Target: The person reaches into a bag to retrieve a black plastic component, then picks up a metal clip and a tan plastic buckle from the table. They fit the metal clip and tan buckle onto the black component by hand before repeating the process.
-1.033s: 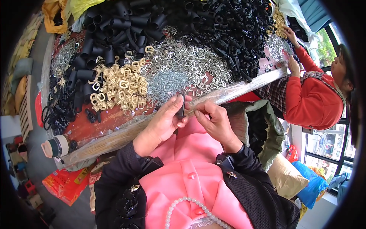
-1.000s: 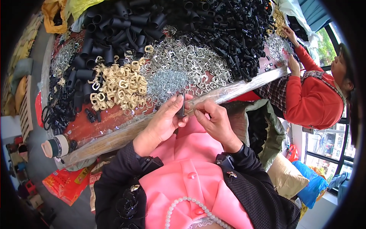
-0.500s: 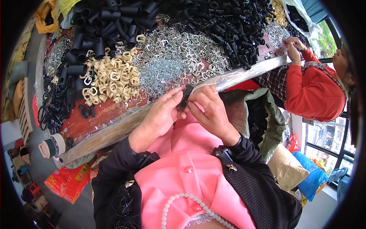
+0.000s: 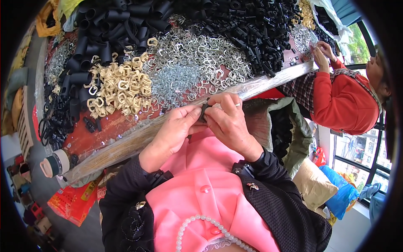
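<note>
Between my two hands, in front of my chest by the table's edge, is a small black plastic part (image 4: 203,112). My left hand (image 4: 178,128) pinches it between thumb and fingers from the left. Bent over its top and right side are the fingers of my right hand (image 4: 228,122), which cover much of it. Just beyond my hands lie a heap of small silvery screws (image 4: 174,82) and a spread of bent metal clips (image 4: 201,54). Cream-coloured loop-shaped pieces (image 4: 124,86) are piled to the left of the screws.
Black tubes (image 4: 115,19) and black plastic parts (image 4: 252,29) cover the far table. A plastic-wrapped wooden edge (image 4: 121,149) runs along its near side. Tape rolls (image 4: 58,161) sit at left. An open sack (image 4: 289,126) stands at right, near a person in red (image 4: 344,101).
My right fingers have moved up and over the black plastic part, hiding more of it. My left thumb has closed in against it. The view has shifted slightly.
</note>
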### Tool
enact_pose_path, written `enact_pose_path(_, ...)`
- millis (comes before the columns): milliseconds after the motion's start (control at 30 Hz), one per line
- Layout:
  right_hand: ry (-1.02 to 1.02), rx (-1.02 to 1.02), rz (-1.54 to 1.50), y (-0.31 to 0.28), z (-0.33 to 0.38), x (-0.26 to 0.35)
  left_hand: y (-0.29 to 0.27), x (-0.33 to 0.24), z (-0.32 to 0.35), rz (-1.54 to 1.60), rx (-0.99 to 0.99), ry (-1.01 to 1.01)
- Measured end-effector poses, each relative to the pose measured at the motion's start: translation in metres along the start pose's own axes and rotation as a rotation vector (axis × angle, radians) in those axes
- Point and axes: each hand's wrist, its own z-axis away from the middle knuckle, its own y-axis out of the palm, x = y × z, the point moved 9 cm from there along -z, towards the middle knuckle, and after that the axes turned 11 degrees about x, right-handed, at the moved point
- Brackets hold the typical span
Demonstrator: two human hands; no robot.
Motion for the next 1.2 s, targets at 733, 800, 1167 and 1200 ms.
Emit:
enact_pose_path(733,0.029,0.188,-0.307,0.004,-0.011,-0.023,0.010,0.000,-0.002,-0.026,0.076,-0.055)
enact_pose_path(800,0.050,0.115,-0.432,-0.003,-0.009,-0.027,0.012,-0.002,-0.003,0.085,0.079,-0.024)
enact_pose_path(1167,0.398,0.232,0.529,-0.025,-0.011,-0.126,-0.004,-0.007,-0.008,0.190,0.055,0.014)
enact_pose_path(1200,0.366,0.222,0.481,-0.021,-0.014,-0.130,-0.003,-0.006,-0.009,0.191,0.056,0.013)
